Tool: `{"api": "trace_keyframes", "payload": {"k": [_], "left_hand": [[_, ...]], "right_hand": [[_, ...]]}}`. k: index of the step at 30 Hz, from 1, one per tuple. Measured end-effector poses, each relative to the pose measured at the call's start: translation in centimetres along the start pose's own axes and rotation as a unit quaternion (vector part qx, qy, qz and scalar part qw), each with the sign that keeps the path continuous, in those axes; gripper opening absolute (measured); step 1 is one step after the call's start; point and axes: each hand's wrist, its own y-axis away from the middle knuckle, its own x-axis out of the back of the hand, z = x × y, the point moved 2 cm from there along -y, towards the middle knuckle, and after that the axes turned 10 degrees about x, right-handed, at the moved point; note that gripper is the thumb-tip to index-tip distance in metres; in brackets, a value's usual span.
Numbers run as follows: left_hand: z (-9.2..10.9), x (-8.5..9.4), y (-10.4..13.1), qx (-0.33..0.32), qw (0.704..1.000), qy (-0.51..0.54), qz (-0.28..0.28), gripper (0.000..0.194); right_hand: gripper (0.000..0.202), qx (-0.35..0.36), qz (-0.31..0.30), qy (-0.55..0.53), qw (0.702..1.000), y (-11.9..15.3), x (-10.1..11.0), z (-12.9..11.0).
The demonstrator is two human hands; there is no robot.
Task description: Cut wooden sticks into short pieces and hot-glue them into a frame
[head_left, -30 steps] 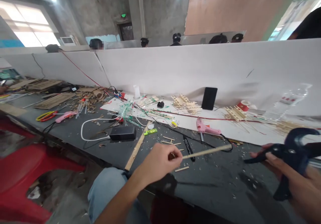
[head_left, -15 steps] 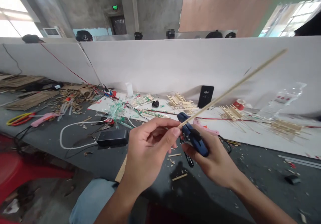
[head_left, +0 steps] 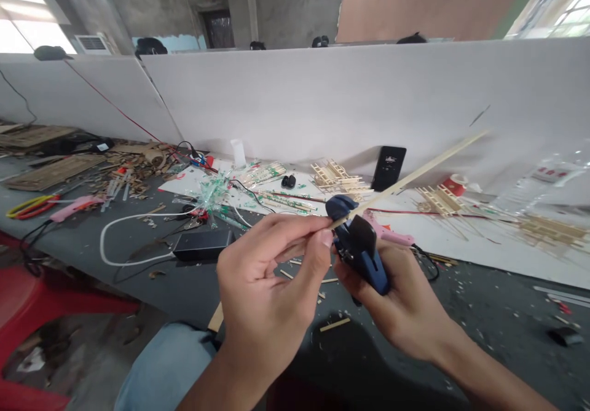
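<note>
A thin, pale wooden stick (head_left: 424, 170) is held up over a cluttered dark table (head_left: 405, 362), with one end pinched between the thumb and fingertips of the left hand (head_left: 271, 276). From that pinch, the stick is slanted upward and away to the right, its far end raised in front of a white partition (head_left: 276, 104). A blue cutter (head_left: 364, 257) is gripped in the right hand (head_left: 401, 300), the fingers wrapped around its handles; its head is placed at the stick, just beside the left fingertips. Beyond the hands, a pink glue gun (head_left: 391, 234) and an upright black phone (head_left: 389, 168) can be seen. Compared with half a second earlier, the stick has been lowered to a shallower slant, and the left hand and cutter are still kept close together. Below them, a short stick piece (head_left: 335, 324) is left lying on the table.
</note>
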Motion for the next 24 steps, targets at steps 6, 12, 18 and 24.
{"api": "trace_keyframes", "payload": {"k": [6,12,18,24], "left_hand": [[-0.18,0.07,0.03,-0.014,1.0,-0.023,0.006,0.012],[-0.2,0.05,-0.04,-0.018,1.0,-0.022,-0.002,0.012],[-0.29,0.09,-0.02,-0.029,0.999,-0.028,0.0,0.013],[-0.44,0.06,0.0,-0.038,0.999,-0.035,0.005,0.013]], "right_hand": [[0.029,0.017,0.007,0.013,1.0,-0.05,-0.23,-0.1],[0.031,0.015,0.005,0.01,1.0,-0.09,-0.29,0.02],[0.031,0.022,0.009,0.018,1.0,-0.12,-0.43,0.01],[0.031,0.03,0.025,0.03,0.999,-0.11,-0.53,-0.06]]}}
